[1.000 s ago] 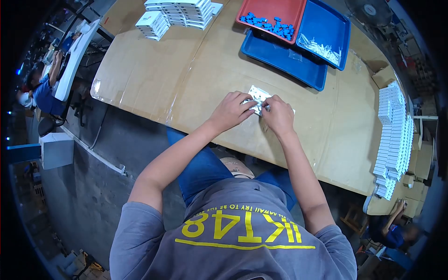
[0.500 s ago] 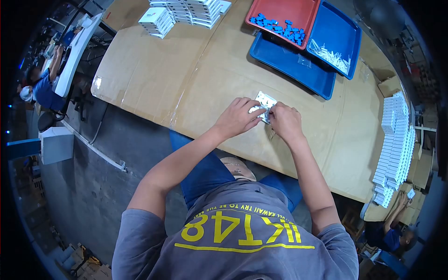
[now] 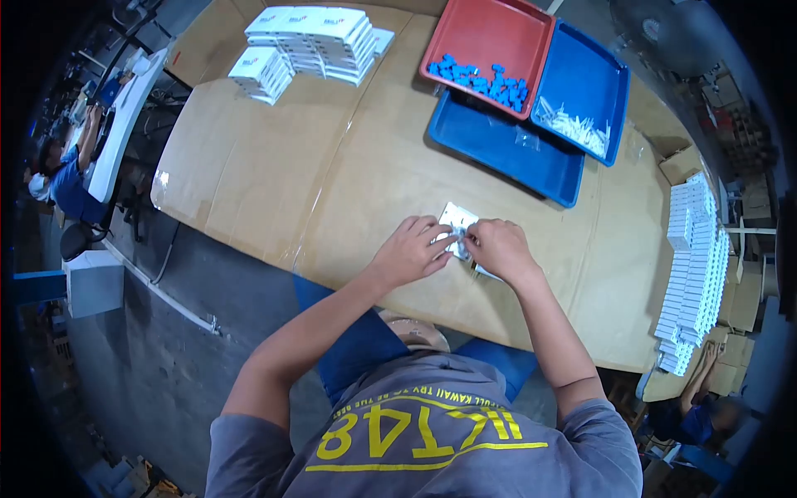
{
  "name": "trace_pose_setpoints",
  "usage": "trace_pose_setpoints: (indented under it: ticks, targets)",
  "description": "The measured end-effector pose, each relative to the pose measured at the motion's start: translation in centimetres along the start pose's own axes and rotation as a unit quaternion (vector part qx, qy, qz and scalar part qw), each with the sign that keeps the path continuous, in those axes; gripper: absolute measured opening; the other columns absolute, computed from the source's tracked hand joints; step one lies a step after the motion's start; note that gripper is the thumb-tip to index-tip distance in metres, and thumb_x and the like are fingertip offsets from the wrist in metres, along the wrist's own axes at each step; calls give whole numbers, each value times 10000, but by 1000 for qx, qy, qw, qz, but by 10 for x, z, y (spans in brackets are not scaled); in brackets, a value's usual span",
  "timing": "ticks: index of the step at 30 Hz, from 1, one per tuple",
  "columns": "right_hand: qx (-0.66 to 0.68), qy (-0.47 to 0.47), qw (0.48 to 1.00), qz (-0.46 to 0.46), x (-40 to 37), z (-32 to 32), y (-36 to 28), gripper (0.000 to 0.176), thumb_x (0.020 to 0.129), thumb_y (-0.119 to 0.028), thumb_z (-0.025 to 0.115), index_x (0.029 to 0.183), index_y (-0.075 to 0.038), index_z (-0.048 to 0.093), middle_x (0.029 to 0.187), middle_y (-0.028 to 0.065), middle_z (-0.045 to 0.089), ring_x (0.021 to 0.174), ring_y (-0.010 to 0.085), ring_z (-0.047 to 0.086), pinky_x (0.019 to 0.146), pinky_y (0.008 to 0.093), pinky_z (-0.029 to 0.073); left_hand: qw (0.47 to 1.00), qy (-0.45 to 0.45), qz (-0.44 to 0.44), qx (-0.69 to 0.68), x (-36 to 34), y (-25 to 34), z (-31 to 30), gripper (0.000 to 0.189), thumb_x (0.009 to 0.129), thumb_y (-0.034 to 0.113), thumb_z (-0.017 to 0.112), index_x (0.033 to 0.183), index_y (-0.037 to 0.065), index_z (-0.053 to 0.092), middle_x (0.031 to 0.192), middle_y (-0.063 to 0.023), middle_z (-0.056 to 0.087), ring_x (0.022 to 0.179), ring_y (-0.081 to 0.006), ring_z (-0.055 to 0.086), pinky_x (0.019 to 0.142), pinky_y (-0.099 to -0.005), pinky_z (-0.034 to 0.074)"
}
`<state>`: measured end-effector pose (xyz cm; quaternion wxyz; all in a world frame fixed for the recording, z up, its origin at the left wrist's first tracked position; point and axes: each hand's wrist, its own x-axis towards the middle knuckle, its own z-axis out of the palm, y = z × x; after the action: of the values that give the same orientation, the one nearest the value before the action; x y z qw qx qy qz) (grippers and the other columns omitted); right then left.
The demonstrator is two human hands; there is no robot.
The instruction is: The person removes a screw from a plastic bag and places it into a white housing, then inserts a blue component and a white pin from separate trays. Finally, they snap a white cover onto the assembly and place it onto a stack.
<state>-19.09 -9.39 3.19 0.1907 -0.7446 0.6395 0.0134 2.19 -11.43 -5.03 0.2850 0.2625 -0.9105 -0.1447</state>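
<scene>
A small white square plate (image 3: 453, 217) lies on the cardboard-covered table between my hands. My left hand (image 3: 413, 251) is on its left side, fingers bent against its edge and holding it. From the right, my right hand (image 3: 501, 248) pinches at the plate's right side; whatever is between its fingertips is too small to make out. The edge of another pale piece (image 3: 488, 272) shows beneath my right hand.
Past my hands are a red tray (image 3: 496, 37) with blue parts, a blue tray (image 3: 585, 62) with white sticks, and a lower blue tray (image 3: 498, 158). White boxes (image 3: 311, 37) are stacked far left, more (image 3: 693, 266) at right. Two people (image 3: 73, 178) (image 3: 693, 422) sit nearby.
The camera view has shifted, so the table, trays and stacks appear lower and slightly to the left. Both hands remain at the plate, and a pale edge now shows under my right hand.
</scene>
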Motion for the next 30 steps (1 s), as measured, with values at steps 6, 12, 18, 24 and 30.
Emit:
trace_pose_setpoints:
  ticks: [6, 12, 18, 24, 30]
  targets:
    - [243, -19, 970, -3, 54, -37, 50, 244, 925, -243, 665, 1020, -56, 788, 963, 185, 766, 916, 385, 728, 816, 436, 568, 999, -7, -35, -27, 4, -2, -5, 488, 881, 270, 768, 1309, 72, 640, 1352, -147, 597, 1279, -315, 561, 1053, -453, 476]
    - [88, 277, 953, 84, 131, -93, 85, 251, 912, -195, 705, 1095, -36, 771, 1166, 196, 737, 1065, 359, 709, 936, 447, 541, 995, -27, -94, -34, 10, -1, -14, 748, 864, 404, 761, 1440, 3, 503, 1481, -226, 503, 1414, -388, 458, 1174, -487, 390]
    - [-175, 401, 899, 38, 217, -92, 145, 277, 885, -132, 715, 1141, -38, 759, 1563, 183, 479, 1503, 387, 391, 1209, 559, 347, 994, -39, -97, -30, 9, -4, -11, 773, 866, 444, 753, 1439, -7, 499, 1487, -217, 506, 1426, -386, 453, 1188, -483, 375]
    - [-156, 342, 923, 80, 224, -97, 145, 307, 837, -109, 751, 1141, -63, 745, 1559, 181, 485, 1547, 395, 319, 1252, 583, 272, 994, -37, -99, -30, 8, -5, -10, 761, 886, 467, 716, 1436, -15, 508, 1493, -212, 504, 1430, -365, 448, 1197, -464, 358]
    - [-77, 455, 887, -12, 214, -98, 150, 210, 795, -90, 789, 991, -75, 718, 1417, 126, 600, 1358, 350, 533, 1098, 533, 417, 994, -34, -96, -24, 8, -3, -12, 769, 878, 471, 727, 1431, -19, 512, 1491, -209, 508, 1425, -362, 458, 1196, -462, 362]
